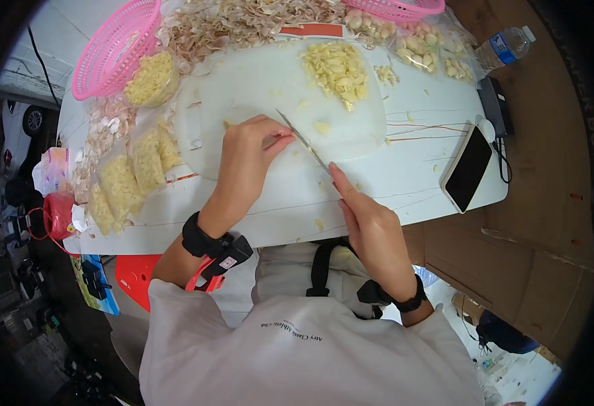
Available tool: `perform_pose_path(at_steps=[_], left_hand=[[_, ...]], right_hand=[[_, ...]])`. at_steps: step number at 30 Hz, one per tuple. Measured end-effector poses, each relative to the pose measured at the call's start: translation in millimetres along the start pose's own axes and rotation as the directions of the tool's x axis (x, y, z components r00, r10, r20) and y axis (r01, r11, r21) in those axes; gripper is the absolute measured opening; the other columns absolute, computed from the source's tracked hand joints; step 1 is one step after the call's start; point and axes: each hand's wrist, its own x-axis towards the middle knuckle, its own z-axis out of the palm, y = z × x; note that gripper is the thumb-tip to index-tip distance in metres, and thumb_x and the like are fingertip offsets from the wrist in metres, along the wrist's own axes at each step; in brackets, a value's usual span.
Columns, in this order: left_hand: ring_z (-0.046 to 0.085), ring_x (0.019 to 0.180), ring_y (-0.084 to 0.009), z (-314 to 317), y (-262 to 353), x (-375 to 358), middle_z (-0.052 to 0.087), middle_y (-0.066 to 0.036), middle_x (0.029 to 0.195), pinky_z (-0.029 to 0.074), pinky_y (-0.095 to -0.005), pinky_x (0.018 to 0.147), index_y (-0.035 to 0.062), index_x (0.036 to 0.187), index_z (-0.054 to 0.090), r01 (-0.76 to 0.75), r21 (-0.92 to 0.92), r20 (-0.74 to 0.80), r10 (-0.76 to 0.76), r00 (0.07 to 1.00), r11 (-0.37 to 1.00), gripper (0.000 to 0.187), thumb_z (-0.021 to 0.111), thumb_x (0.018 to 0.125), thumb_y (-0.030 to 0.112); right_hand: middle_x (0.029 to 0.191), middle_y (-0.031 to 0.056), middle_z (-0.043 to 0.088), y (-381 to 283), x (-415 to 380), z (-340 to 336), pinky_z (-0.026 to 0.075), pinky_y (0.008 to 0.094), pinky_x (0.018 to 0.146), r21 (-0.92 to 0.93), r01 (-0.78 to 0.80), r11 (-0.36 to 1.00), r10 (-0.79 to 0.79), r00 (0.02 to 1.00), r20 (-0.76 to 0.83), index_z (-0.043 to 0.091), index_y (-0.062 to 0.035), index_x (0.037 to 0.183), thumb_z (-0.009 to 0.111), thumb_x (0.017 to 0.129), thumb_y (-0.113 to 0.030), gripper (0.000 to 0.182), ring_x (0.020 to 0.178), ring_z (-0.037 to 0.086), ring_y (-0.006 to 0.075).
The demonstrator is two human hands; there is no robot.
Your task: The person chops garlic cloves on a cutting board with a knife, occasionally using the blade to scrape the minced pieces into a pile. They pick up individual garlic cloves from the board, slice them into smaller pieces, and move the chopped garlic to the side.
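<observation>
My right hand (372, 220) grips a small knife (303, 143), its thin blade pointing up and left over the near part of the white cutting board (243, 81). Just left of the blade, my left hand (256, 140) has thumb and fingertips pinched together. Whatever sits in that pinch is too small or hidden to make out. Beside the blade, on the right, a loose piece of garlic (321, 127) lies on the board. Toward the board's far right side rests a heap of sliced garlic (337, 73).
Garlic skins (236, 27) cover the far side, near a pink basket (111, 51). At left lie bags of chopped garlic (121, 184). Bags of peeled cloves (424, 49), a water bottle (507, 47) and a phone (468, 168) are on the right.
</observation>
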Motion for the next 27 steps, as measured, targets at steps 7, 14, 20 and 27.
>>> perform_pose_path(at_steps=[7,14,20,27], left_hand=[[0.071,0.079,-0.0249,1.2,-4.5,-0.2,0.072,-0.013,0.086,0.054,-0.0314,0.072,-0.0005,0.086,0.072,0.010,0.002,0.005,-0.010,1.000,1.000,0.010,0.075,0.076,-0.002],[0.070,0.078,-0.0266,0.4,-3.8,-0.4,0.071,-0.015,0.085,0.053,-0.0325,0.070,-0.0024,0.085,0.070,-0.033,-0.033,-0.011,0.032,0.999,0.999,0.009,0.074,0.077,-0.002],[0.070,0.076,-0.0283,1.7,-4.0,-0.8,0.070,-0.016,0.084,0.053,-0.0336,0.068,-0.0034,0.085,0.070,-0.036,-0.063,-0.018,0.035,0.999,0.997,0.008,0.073,0.078,-0.001],[0.071,0.077,-0.0279,3.2,-6.0,-0.7,0.071,-0.018,0.086,0.054,-0.0331,0.070,-0.0040,0.088,0.071,-0.021,-0.075,-0.023,0.020,1.000,0.997,0.010,0.074,0.079,0.000]], right_hand=[[0.067,0.0103,0.052,13.0,15.7,28.2,0.048,0.0420,0.048,-0.209,0.113,0.971,-0.131,0.989,-0.071,0.038,-0.0203,0.152,0.060,0.087,-0.003,0.071,0.051,0.056,0.0312],[0.114,0.0265,0.066,29.7,17.0,-5.9,0.051,0.0354,0.087,0.419,-0.002,0.908,-0.013,0.999,0.032,0.046,-0.0120,0.146,0.051,0.096,0.000,0.052,0.102,0.066,0.0412],[0.112,0.0245,0.067,30.9,4.8,-6.1,0.052,0.0343,0.085,0.328,0.038,0.944,-0.008,0.996,-0.094,0.045,-0.0121,0.146,0.054,0.094,0.002,0.055,0.099,0.067,0.0388],[0.104,0.0222,0.068,13.9,-0.8,-2.8,0.053,0.0392,0.078,0.250,0.078,0.965,-0.060,0.995,-0.076,0.047,-0.0153,0.146,0.058,0.093,-0.001,0.055,0.088,0.067,0.0389]])
